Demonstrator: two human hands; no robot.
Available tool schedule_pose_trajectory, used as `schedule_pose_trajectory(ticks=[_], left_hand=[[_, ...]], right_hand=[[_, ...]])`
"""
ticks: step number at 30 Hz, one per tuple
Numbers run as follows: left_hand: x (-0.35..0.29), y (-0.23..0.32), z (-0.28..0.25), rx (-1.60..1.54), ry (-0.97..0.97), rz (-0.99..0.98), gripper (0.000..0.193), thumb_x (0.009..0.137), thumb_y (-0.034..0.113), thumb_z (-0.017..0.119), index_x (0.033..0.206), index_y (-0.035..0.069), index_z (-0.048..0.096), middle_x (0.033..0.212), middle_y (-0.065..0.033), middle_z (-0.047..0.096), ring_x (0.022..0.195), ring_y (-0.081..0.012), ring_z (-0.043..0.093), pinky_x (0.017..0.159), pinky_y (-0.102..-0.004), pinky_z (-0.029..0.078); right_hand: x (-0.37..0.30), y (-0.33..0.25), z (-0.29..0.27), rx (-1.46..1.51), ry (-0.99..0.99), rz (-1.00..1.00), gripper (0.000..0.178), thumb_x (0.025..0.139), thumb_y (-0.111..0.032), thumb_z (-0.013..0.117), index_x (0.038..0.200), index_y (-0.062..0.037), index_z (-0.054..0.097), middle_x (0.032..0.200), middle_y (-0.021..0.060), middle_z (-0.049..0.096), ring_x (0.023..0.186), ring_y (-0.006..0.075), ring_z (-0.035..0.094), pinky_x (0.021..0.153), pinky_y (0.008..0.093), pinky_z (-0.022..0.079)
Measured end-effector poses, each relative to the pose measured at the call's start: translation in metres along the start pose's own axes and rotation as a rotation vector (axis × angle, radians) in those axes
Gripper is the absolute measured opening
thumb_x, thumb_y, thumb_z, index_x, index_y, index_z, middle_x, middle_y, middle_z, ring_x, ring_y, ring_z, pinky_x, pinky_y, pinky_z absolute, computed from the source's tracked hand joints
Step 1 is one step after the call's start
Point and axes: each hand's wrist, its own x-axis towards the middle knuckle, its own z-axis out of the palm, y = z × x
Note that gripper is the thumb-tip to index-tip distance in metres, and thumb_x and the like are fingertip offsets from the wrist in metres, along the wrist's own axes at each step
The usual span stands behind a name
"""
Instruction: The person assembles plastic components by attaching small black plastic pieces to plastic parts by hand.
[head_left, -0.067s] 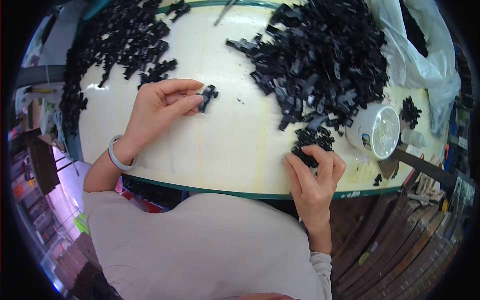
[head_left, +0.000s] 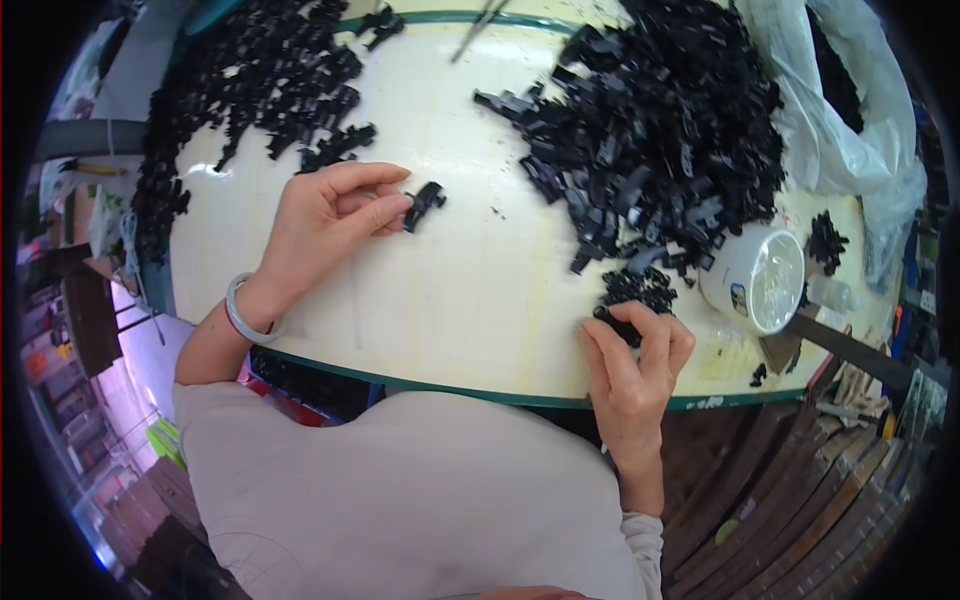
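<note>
My left hand (head_left: 325, 220) pinches a small black plastic part (head_left: 426, 206) between thumb and fingertips, just above the pale tabletop (head_left: 450, 300). A bangle circles that wrist. On the right, my right hand (head_left: 635, 365) is bent over the near edge of a small heap of tiny black pieces (head_left: 640, 287). Its thumb and forefinger close around one tiny black piece (head_left: 602, 313), partly hidden by the fingers. Beyond that heap rises a large pile of black plastic parts (head_left: 660, 140). Many similar black parts (head_left: 270, 80) lie spread at the far left.
A white tub (head_left: 728, 275) with clear film on it lies tilted right of the small heap. Behind it sits a translucent plastic bag (head_left: 850, 140). A small black cluster (head_left: 826, 242) lies near the right edge. A thin metal tool (head_left: 478, 30) rests at the far edge.
The whole view has shifted slightly, so the table's things appear a little further right and lower. Both hands keep nearly the same places over the table.
</note>
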Motion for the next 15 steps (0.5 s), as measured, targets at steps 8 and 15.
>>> schedule_pose_trajectory(ticks=[8, 15], left_hand=[[0.031, 0.039, 0.007, 0.689, 0.078, 0.639, 0.021, 0.078, 0.004, 0.067, 0.099, 0.001, 0.064, 0.086, -0.0079, 0.058, 0.067, -0.0132, 0.058, 0.055, -0.0231, 0.045], [0.101, 0.032, 0.026, 0.849, -0.022, 0.859, 0.017, 0.080, 0.016, 0.065, 0.091, 0.003, 0.063, 0.090, -0.0101, 0.055, 0.092, -0.0274, 0.052, 0.080, -0.0356, 0.044]], right_hand=[[-0.007, 0.006, -0.002, 0.553, 0.213, 0.252, 0.012, 0.081, 0.008, 0.058, 0.091, 0.0022, 0.056, 0.100, 0.0172, 0.058, 0.081, 0.0238, 0.059, 0.070, 0.0295, 0.051], [-0.004, 0.022, -0.005, 1.259, 0.292, 0.507, 0.015, 0.084, 0.009, 0.051, 0.096, 0.0097, 0.060, 0.105, 0.0201, 0.057, 0.079, 0.0208, 0.063, 0.070, 0.0299, 0.053]])
